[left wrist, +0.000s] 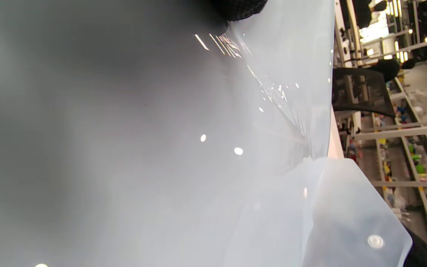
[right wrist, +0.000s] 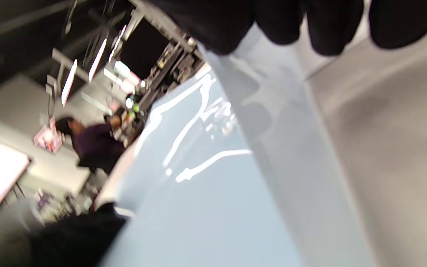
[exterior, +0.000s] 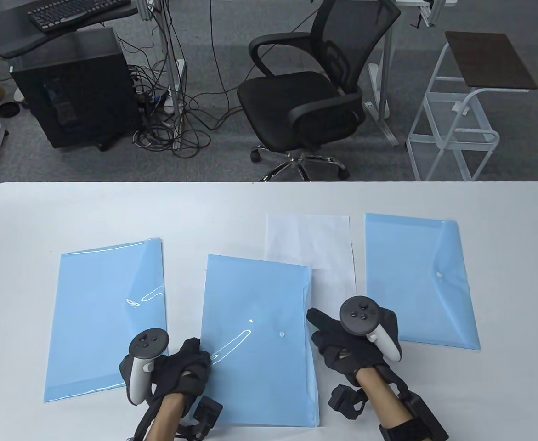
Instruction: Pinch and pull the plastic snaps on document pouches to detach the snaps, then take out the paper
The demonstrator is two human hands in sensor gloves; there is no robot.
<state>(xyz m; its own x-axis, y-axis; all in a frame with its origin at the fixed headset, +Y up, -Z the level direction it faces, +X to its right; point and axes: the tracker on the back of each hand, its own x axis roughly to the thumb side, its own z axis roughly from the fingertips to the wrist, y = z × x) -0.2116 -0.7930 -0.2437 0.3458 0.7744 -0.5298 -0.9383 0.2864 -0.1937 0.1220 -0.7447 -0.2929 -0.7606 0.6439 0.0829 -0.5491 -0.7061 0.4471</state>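
Three blue document pouches lie on the white table (exterior: 250, 202). The middle pouch (exterior: 255, 321) is between my hands, and its white snap (exterior: 281, 334) sits near its right side. My left hand (exterior: 202, 356) is curled at that pouch's left edge, and a fingertip (left wrist: 243, 7) lies on the plastic. In the left wrist view the flap tip with the snap (left wrist: 374, 241) shows as a separate layer. My right hand (exterior: 317, 321) reaches with straight fingers (right wrist: 332, 26) to the pouch's right edge and holds nothing. A white paper (exterior: 314, 243) lies partly under the pouch's far right corner.
The left pouch (exterior: 105, 317) and the right pouch (exterior: 420, 280) lie flat, each with a snap showing. Beyond the table's far edge stand an office chair (exterior: 310, 92), a white wire cart (exterior: 461, 124) and a black computer tower (exterior: 76, 87) with loose cables.
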